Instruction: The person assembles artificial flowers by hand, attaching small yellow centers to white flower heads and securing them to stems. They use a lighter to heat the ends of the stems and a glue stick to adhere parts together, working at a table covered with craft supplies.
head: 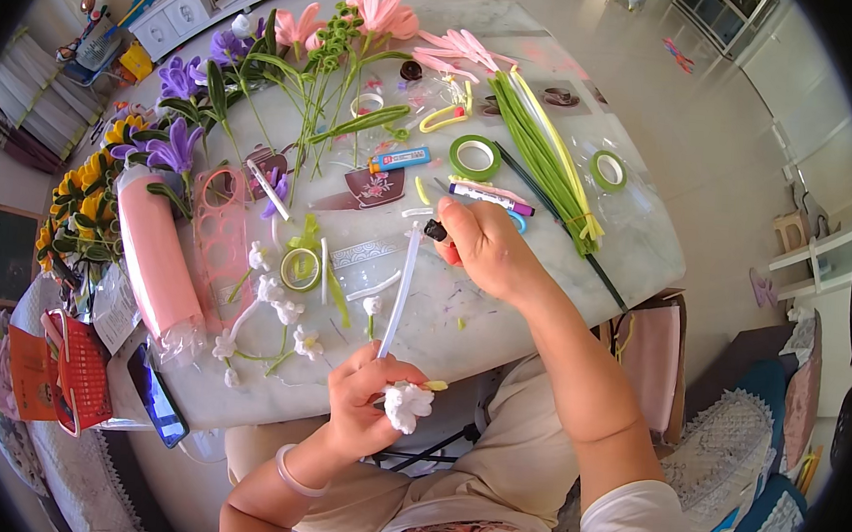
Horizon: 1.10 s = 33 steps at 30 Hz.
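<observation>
My left hand [364,402] grips a translucent glue stick [401,286] together with a white chenille-stem flower [408,407]. A short pale-yellow chenille piece [435,385] pokes out beside the flower. My right hand [488,249] is closed around a lighter with a black top [436,230] and a red part just showing; its top is close to the far tip of the glue stick. No flame can be made out. On the table left of the stick lie a small white flower bud on a green stem [372,305] and a branch of white chenille flowers [275,301].
Purple flowers [175,146], pink flowers [378,12] and yellow flowers [91,183] crowd the table's far left. Green floral tape [474,158], a blue lighter [399,159], a marker [491,199] and green chenille stems [541,159] lie beyond my right hand. A phone [157,395] rests by the near edge.
</observation>
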{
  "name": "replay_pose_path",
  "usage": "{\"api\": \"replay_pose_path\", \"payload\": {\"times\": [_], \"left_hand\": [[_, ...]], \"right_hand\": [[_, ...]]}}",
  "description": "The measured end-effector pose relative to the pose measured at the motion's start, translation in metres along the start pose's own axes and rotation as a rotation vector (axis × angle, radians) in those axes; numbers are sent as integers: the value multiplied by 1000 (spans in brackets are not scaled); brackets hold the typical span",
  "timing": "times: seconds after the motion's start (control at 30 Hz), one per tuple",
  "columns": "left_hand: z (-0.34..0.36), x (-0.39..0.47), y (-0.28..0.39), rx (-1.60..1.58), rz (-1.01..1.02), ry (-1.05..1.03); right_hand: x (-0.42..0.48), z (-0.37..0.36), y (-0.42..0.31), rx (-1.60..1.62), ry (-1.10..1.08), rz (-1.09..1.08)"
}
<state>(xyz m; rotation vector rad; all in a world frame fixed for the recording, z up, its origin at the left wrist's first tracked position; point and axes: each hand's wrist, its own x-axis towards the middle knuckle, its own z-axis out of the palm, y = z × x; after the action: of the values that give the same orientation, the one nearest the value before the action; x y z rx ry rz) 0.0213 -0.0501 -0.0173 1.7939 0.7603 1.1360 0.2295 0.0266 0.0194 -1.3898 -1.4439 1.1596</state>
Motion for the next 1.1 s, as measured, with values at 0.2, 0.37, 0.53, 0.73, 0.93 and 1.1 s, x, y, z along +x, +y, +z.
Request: {"api": "replay_pose_path", "payload": {"times": [0.2,0.37,0.53,0.73,0.93,1.1], "left_hand": [[-1,1,0,-8,-6,-14],[1,4,5,-165,-121,5],[-10,15,4,-312,-221,69],[-9,-1,-7,-684,-340,138],[-1,-5,-1,-931,-424,122],[-9,-11,0,-773,-395,81]], "right_hand": [[0,-2,1,-16,0,-29],[-7,-19,1,-164,-34,-56],[-33,-61,3,-808,-47,-92],[-49,-26,-7,-712,225,-534],[-63,35,-11,80,-122,-640],[-67,33,-18,137,-100,-664]]}}
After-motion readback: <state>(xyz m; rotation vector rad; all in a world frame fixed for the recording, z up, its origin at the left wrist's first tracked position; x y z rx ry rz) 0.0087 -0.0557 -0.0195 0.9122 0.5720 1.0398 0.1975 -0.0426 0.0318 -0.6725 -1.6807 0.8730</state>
